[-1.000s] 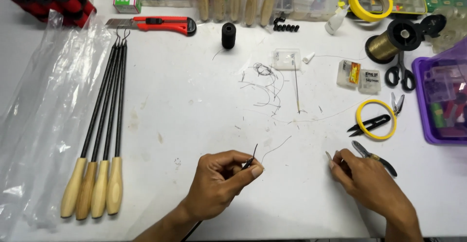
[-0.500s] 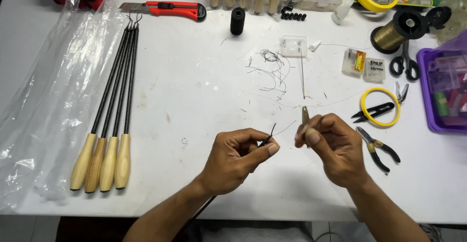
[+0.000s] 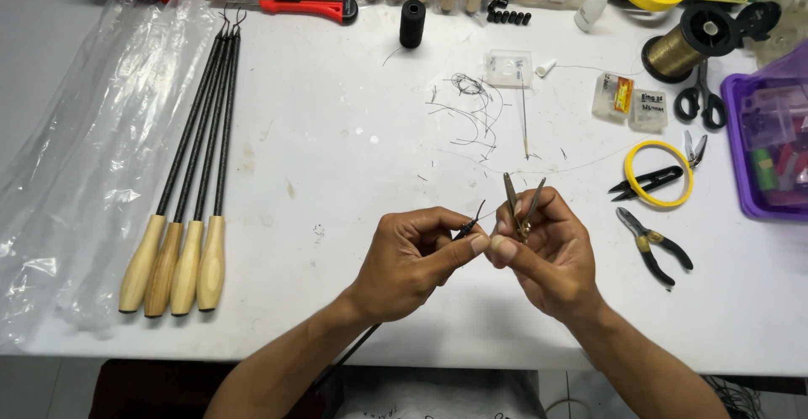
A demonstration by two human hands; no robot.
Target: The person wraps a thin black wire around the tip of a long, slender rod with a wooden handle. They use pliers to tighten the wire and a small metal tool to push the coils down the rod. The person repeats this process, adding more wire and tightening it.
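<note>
**Two hands meet over a thin black rod**

The left hand (image 3: 412, 255) pinches the tip of a thin black rod (image 3: 465, 230) between thumb and finger. The rod runs back under the wrist toward the body, so only its small hooked end pokes out past the pinch. The right hand (image 3: 547, 255) is closed around small metal snips (image 3: 520, 204), with their two points sticking up above the fingers. The thumbs almost touch, likely to keep the tiny tip steady. Off to the left of the grip lie four wood-handled rods (image 3: 189, 175). Pliers (image 3: 652, 242) wait to the right.
</note>
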